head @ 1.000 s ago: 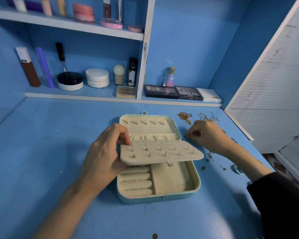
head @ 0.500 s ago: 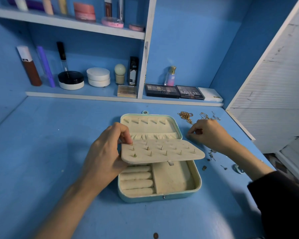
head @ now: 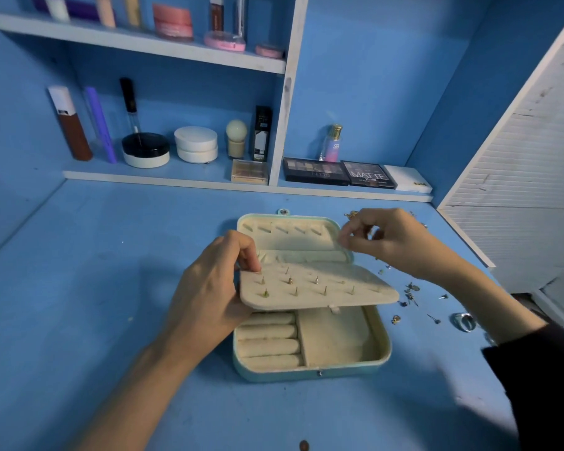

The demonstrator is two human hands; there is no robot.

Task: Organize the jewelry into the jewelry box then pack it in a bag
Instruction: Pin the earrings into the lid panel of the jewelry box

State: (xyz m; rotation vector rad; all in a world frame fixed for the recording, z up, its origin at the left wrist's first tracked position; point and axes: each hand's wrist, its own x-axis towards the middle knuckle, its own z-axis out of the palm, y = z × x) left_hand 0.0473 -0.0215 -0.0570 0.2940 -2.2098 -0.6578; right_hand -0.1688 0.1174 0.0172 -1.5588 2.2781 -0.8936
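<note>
A mint-green jewelry box (head: 310, 374) lies open on the blue table, its cream lining showing ring rolls at the lower left. My left hand (head: 209, 294) grips the left edge of the cream earring panel (head: 326, 292), held level above the box base with several studs stuck through it. My right hand (head: 391, 239) hovers over the lid's right corner, thumb and forefinger pinched together; whatever is between them is too small to make out. Loose earrings (head: 412, 292) and a silver ring (head: 464, 321) lie on the table right of the box.
A low shelf (head: 176, 182) at the back holds cosmetics and eyeshadow palettes (head: 316, 170). A white slatted panel (head: 518, 170) stands at the right. A small brown coin (head: 303, 445) lies near the front edge. Gold chains by my right hand are mostly hidden.
My right hand lifted from the table beside the chains and moved left toward the lid's corner, fingers pinched. My left hand still holds the panel in the same place.
</note>
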